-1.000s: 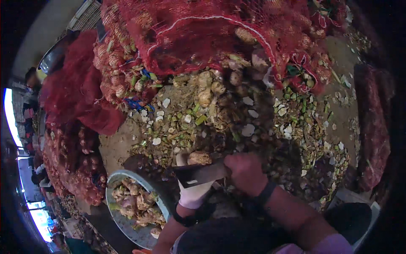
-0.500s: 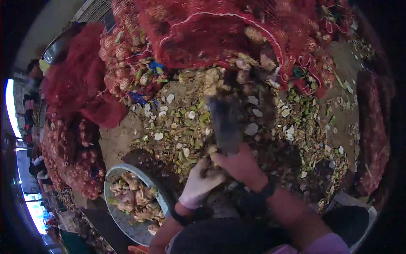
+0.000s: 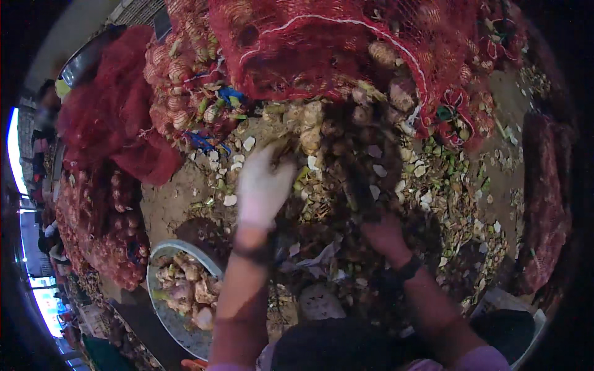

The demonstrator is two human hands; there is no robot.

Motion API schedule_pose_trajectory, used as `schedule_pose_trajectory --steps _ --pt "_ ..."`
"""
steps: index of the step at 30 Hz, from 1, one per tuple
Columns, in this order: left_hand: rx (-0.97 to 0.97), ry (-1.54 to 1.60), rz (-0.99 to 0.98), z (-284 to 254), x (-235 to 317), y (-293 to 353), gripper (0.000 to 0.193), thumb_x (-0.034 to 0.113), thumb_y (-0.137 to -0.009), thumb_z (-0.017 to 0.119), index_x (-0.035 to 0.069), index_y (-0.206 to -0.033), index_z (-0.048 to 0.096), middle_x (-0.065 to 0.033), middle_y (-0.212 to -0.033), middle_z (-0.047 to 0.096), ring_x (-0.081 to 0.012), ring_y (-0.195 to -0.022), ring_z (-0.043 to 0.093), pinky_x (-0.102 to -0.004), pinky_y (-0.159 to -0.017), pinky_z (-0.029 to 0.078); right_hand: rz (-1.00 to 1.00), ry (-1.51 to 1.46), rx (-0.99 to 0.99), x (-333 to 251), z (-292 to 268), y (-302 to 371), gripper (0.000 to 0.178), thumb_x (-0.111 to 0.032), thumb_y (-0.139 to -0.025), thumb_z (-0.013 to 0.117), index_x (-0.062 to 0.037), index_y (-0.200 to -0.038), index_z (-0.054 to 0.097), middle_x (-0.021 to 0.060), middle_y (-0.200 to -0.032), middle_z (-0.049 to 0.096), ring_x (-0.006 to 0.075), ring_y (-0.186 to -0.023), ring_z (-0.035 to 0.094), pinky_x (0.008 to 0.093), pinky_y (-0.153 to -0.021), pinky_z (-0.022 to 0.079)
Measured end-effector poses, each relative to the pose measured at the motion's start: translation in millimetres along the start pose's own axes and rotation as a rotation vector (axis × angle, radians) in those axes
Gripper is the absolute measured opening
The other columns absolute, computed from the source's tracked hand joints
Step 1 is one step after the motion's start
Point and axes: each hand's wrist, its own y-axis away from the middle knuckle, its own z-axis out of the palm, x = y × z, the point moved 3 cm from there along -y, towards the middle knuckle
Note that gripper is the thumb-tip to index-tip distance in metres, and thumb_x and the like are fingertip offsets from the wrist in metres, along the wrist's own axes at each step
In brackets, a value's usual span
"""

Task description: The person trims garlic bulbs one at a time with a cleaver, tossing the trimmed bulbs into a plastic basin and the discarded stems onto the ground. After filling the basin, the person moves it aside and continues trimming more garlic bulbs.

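My left hand (image 3: pixel 265 188), in a white glove, reaches forward to the pale knobbly roots (image 3: pixel 311 127) heaped at the mouth of a red mesh sack. Its fingers look spread and slightly smeared by motion, with nothing plainly held. Lower and to the right, my right hand (image 3: pixel 385 234) is closed round the handle of a dark cleaver (image 3: pixel 357 188). The blade points away from me, blurred against the shadowed ground. A round tub (image 3: pixel 156 297) at the lower left holds several knobbly root pieces (image 3: pixel 189 284).
Red mesh sacks (image 3: pixel 346 37) full of roots stand along the far side. Loose red netting (image 3: pixel 108 117) and another filled sack (image 3: pixel 102 229) lie left, a long sack (image 3: pixel 544 204) right. Peelings and trimmings (image 3: pixel 427 185) litter the ground between them.
My left hand has left the small pale piece near my right hand and moved forward to the heap. My right hand has shifted slightly right with the cleaver, whose blade has turned.
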Motion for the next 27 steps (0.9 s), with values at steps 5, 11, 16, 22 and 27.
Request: schedule_pose_trajectory --steps 5,11,16,22,27 --pt "0.068 -0.072 -0.160 96.1 -64.9 -33.1 0.032 0.027 -0.080 0.058 0.002 -0.099 0.059 -0.0234 -0.092 0.060 -0.0393 -0.091 0.054 -0.0448 -0.082 0.042 -0.020 -0.370 0.004 -12.8 -9.7 14.5 0.039 -0.032 -0.073 0.062 -0.0061 -0.103 0.062 0.0195 -0.091 0.064 0.0380 -0.083 0.061 0.0443 -0.073 0.050" --pt "-0.146 0.004 -0.125 29.6 20.9 54.1 0.016 0.011 -0.071 0.059 0.000 -0.083 0.061 -0.0217 -0.086 0.060 -0.0369 -0.081 0.058 -0.0441 -0.068 0.046 -0.225 -0.031 -0.056 -63.0 -64.3 32.1 0.035 -0.025 -0.073 0.062 -0.0056 -0.102 0.062 0.0203 -0.091 0.063 0.0372 -0.084 0.061 0.0441 -0.073 0.050" --pt "-0.121 -0.069 -0.121 -18.8 58.5 86.8 0.018 0.012 -0.063 0.069 0.005 -0.079 0.065 -0.0149 -0.089 0.059 -0.0340 -0.079 0.057 -0.0384 -0.067 0.047 -0.401 -0.021 0.036 -42.7 -27.5 35.2 0.026 -0.024 -0.070 0.066 -0.0069 -0.090 0.066 0.0170 -0.081 0.064 0.0312 -0.075 0.063 0.0354 -0.063 0.049" --pt "-0.102 0.131 -0.054 -27.3 63.6 108.3 0.029 0.009 -0.061 0.070 0.004 -0.088 0.063 -0.0130 -0.092 0.059 -0.0270 -0.082 0.058 -0.0340 -0.074 0.047 -0.065 -0.968 -0.280 -65.2 -18.2 23.5 0.039 -0.034 -0.076 0.067 -0.0022 -0.098 0.063 0.0120 -0.090 0.066 0.0275 -0.087 0.064 0.0407 -0.075 0.049" --pt "-0.150 0.225 -0.367 -6.8 49.5 108.9 0.051 0.011 -0.064 0.071 0.000 -0.108 0.048 -0.0126 -0.087 0.059 -0.0206 -0.077 0.059 -0.0299 -0.072 0.048 -0.295 -0.451 -0.162 -112.3 -32.5 44.4 0.032 -0.031 -0.074 0.069 -0.0028 -0.088 0.064 0.0135 -0.078 0.064 0.0310 -0.070 0.063 0.0373 -0.064 0.050"
